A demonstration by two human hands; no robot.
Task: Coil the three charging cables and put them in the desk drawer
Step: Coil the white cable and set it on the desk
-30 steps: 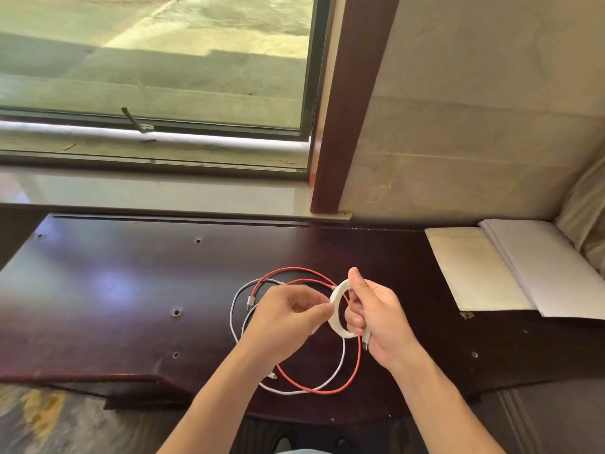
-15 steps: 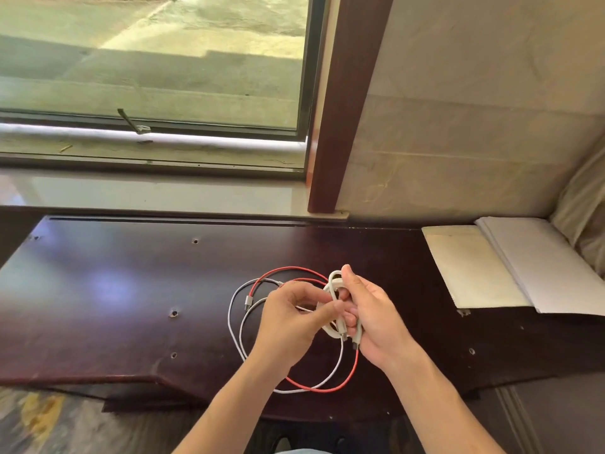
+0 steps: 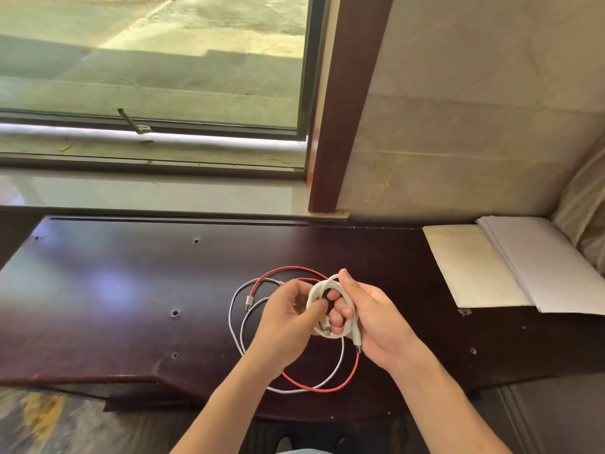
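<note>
A person's 2 bare hands meet above a dark reddish-brown wooden desk top (image 3: 98,290), seen from a camera on the person's head.

The right hand (image 3: 376,319) grips a thick white charging cable wound into a small coil (image 3: 319,290). Its thumb lies along the top of the coil and its fingers curl through the middle of the loops. One metal plug of this cable hangs just below the hand, and another shows at the bottom of the coil.

The left hand (image 3: 288,317) is curled, and its thumb and fingertips pinch the left side of the same coil. Both hands hold the coil slightly above the desk.

Under the hands, 2 more cables lie loose on the desk top. A thin red charging cable (image 3: 314,388) forms a wide loop that runs out past the near edge of the desk. A thin white charging cable (image 3: 234,317) loops beside it and crosses it, with a silver plug near the left hand.

At the far right of the desk lie a cream paper sheet (image 3: 471,267) and a stack of white paper (image 3: 550,267). A window (image 3: 154,60) with a dark frame sits behind the desk.
</note>
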